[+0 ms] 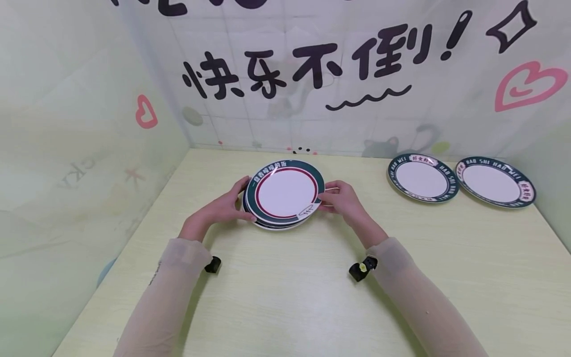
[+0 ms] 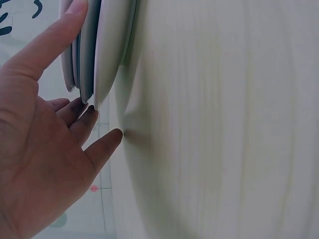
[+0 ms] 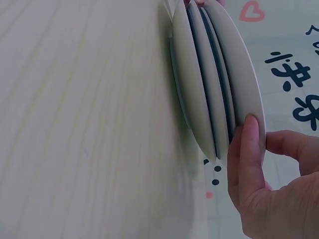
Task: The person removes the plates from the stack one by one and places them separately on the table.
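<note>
A stack of round plates (image 1: 273, 227) sits in front of me near the back wall. Its top plate (image 1: 287, 192) is white with a dark green rim and a red ring. My right hand (image 1: 347, 202) pinches this plate's right edge, thumb above and fingers underneath; in the right wrist view, the top plate (image 3: 244, 69) tilts away from the plates below (image 3: 202, 84). At the left side, my left hand (image 1: 221, 206) holds the stack's edge. In the left wrist view its thumb (image 2: 55, 42) lies against the upper rims, with other fingertips by the lower edges.
Two more green-rimmed plates lie at the back right, one (image 1: 421, 178) beside the other (image 1: 495, 183). The pale wooden table (image 1: 285, 297) meets a printed back wall (image 1: 276, 124) and a left side wall (image 1: 89, 198).
</note>
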`<action>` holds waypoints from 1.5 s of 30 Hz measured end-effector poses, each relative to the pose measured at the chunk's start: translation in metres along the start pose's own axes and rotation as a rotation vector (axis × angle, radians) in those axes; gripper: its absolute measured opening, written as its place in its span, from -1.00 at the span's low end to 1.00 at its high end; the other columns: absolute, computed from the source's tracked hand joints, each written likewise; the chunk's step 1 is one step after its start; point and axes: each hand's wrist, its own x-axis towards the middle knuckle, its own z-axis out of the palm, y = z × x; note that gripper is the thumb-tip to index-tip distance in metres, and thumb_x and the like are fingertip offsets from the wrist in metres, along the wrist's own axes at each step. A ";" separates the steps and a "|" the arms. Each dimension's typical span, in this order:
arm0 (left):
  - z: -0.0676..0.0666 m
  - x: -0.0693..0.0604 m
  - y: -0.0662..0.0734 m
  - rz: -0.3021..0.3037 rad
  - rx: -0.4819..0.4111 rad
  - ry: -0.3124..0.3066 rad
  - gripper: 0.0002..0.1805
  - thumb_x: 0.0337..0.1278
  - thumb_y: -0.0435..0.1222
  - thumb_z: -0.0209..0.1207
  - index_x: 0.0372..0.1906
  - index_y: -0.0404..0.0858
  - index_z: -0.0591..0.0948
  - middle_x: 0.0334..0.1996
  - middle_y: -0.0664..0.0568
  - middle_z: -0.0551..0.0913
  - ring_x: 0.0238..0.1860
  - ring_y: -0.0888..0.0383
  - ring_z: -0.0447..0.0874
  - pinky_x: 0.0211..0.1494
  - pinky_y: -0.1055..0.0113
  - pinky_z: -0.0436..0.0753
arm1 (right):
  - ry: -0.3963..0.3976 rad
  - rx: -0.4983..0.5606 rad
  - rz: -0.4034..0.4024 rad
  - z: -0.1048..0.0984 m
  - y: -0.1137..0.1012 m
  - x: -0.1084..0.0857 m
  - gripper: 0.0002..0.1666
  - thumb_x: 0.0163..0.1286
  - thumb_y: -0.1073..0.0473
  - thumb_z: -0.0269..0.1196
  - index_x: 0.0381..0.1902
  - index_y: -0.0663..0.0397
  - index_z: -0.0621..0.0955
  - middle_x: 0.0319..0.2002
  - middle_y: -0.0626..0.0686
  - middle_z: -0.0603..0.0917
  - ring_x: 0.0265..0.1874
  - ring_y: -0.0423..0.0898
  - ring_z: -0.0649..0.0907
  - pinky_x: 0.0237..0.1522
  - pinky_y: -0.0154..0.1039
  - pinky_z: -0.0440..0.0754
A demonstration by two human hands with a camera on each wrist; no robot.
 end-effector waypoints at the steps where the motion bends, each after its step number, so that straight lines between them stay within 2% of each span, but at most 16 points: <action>1: 0.000 0.000 0.000 0.002 0.001 0.000 0.40 -0.09 0.01 0.50 0.61 -0.12 -0.29 0.64 -0.10 -0.17 0.64 -0.13 -0.25 0.64 -0.16 -0.07 | -0.001 0.004 0.000 0.000 0.000 -0.001 -0.44 0.43 0.23 0.25 0.32 0.20 0.37 0.11 0.24 0.57 -0.16 -0.06 0.74 -0.18 -0.35 0.76; 9: 0.000 0.000 -0.001 0.004 -0.003 0.001 0.41 -0.12 0.03 0.51 0.61 -0.11 -0.28 0.64 -0.06 -0.17 0.64 -0.11 -0.25 0.64 -0.15 -0.07 | 0.003 0.025 -0.004 -0.004 -0.002 -0.002 -0.44 0.43 0.23 0.24 0.33 0.18 0.36 0.15 0.27 0.59 -0.27 -0.14 0.75 -0.25 -0.38 0.76; 17: 0.000 0.001 -0.003 0.037 -0.008 -0.001 0.39 -0.10 -0.01 0.51 0.61 -0.15 -0.28 0.64 -0.09 -0.16 0.64 -0.14 -0.24 0.64 -0.16 -0.09 | 0.002 0.066 -0.016 -0.008 -0.004 -0.002 -0.42 0.43 0.28 0.23 0.35 0.21 0.34 0.13 0.29 0.58 -0.43 -0.21 0.72 -0.28 -0.36 0.77; 45: -0.001 -0.001 -0.001 0.061 -0.021 -0.003 0.36 -0.07 -0.08 0.51 0.61 -0.20 -0.26 0.63 -0.13 -0.16 0.64 -0.15 -0.23 0.65 -0.12 -0.10 | 0.014 0.083 -0.045 -0.040 -0.015 -0.003 -0.40 0.47 0.24 0.18 0.40 0.19 0.30 0.18 0.30 0.55 -0.40 -0.25 0.74 -0.20 -0.39 0.75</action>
